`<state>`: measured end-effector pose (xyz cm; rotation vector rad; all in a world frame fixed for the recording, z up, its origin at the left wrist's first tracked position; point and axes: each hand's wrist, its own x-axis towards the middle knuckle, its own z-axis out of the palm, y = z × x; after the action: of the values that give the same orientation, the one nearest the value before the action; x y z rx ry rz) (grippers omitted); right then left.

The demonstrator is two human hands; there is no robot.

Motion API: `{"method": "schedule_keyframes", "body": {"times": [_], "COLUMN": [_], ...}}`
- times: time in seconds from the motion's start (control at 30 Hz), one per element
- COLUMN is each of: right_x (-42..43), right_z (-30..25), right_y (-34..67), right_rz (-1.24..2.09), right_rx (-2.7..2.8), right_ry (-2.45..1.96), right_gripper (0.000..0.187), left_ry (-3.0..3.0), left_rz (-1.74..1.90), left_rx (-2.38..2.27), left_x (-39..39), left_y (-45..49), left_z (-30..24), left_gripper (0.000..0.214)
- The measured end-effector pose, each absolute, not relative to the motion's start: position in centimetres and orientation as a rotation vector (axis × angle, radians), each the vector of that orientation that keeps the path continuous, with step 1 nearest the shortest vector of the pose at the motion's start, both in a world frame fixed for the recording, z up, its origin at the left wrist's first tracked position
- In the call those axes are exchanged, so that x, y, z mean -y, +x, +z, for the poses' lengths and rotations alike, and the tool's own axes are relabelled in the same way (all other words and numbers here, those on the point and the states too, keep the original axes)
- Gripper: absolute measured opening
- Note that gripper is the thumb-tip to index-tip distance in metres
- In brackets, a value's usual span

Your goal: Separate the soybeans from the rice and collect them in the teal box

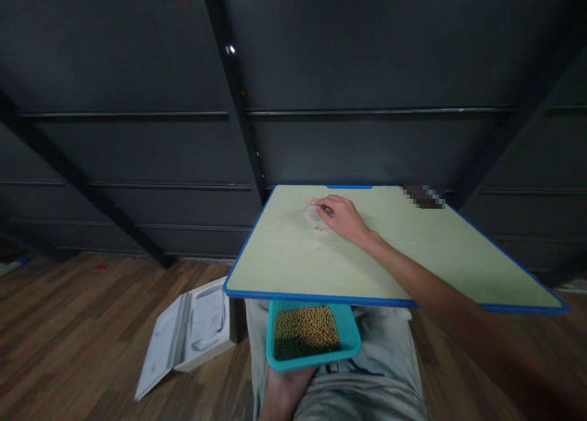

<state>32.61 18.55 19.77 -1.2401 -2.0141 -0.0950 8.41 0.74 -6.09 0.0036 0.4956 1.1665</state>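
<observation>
I'd want a light, low pinch from the right hand (338, 214), its fingers closed together on a small dark brown object (327, 210). That object sits at the fingertips, over a round whitish item (313, 217) on the pale-green, blue-edged tabletop (284, 262); under the rectangular teal plastic tray (350, 338), the mostly hidden left hand (298, 376) I cannot read.

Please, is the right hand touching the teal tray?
Apart. The head view shows the right hand on the pale board's far side, the teal tray beyond its near edge.
</observation>
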Motion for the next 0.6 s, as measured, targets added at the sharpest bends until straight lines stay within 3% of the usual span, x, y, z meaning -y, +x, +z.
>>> {"method": "schedule_keyframes", "body": {"times": [0.33,0.6], "right_x": [-18.3,-18.3], "right_z": [18.5,18.2], "right_y": [33.0,32.5], "right_rz": [0.011,0.006], "right_rx": [1.898,1.945], "right_ry": [-1.256,-1.269], "right_gripper": [0.019,0.018], "left_ry": [0.084,0.066], "left_rz": [1.184,1.178], "left_rx": [-0.539,-0.42], "left_x": [-0.6,-0.8], "left_y": [9.5,9.3], "left_z": [-2.9,-3.8], "left_gripper": [0.039,0.042]}}
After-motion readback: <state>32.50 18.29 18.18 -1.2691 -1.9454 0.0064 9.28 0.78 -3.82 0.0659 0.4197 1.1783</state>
